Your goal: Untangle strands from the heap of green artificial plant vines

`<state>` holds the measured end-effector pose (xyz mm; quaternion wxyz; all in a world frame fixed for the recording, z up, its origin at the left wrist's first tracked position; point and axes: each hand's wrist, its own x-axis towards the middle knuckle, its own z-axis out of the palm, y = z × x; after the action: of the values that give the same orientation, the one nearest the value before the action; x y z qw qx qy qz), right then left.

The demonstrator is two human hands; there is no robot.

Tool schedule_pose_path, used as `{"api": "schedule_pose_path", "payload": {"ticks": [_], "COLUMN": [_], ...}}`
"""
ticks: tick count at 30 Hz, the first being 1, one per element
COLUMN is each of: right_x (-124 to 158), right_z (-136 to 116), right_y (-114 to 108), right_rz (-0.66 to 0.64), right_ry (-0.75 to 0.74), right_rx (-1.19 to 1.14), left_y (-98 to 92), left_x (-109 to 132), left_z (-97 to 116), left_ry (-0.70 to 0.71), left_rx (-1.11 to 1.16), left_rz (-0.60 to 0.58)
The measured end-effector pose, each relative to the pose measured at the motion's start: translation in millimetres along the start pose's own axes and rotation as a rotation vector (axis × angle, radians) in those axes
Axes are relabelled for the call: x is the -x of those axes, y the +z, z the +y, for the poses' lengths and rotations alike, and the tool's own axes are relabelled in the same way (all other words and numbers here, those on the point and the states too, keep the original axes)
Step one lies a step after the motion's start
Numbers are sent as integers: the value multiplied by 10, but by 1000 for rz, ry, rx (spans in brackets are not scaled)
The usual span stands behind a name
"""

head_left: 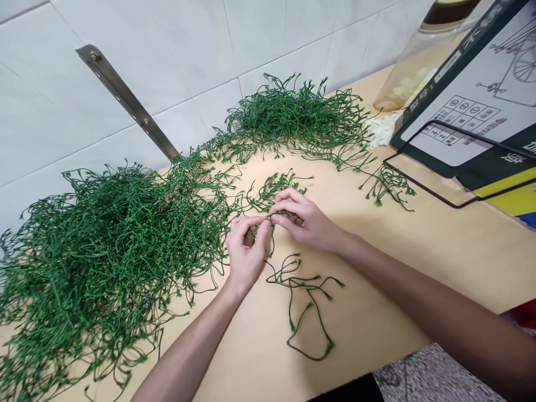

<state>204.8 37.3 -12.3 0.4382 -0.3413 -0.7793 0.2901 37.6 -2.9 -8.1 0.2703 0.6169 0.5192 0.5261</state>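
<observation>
At the frame's centre, the left hand [245,251] and right hand [307,219] are both pinching closed on one thin green branching plastic stem [301,285], which is trailing down across the pale wooden tabletop [419,251].

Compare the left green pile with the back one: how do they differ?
The left pile is bigger and sprawls across the table; the back pile is smaller, by the wall. The left pile lies beside the left hand; the back pile lies beyond the right hand, near the jar. Both are thin, branching stems, like the strand both hands pinch.
</observation>
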Motion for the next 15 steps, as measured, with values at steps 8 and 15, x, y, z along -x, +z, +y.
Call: {"api": "schedule_pose_path", "payload": {"ticks": [8,15], "right_x": [14,9], "right_z": [20,39], "right_y": [12,23], "right_rz": [26,58], "right_ry": [-22,-73], "right_rx": [38,57], "left_y": [-5,-7], "left_x": [15,8], "left_z": [52,26], "left_ry": [-200,-174], "left_rx": [225,492], "left_rz": [42,-20]}}
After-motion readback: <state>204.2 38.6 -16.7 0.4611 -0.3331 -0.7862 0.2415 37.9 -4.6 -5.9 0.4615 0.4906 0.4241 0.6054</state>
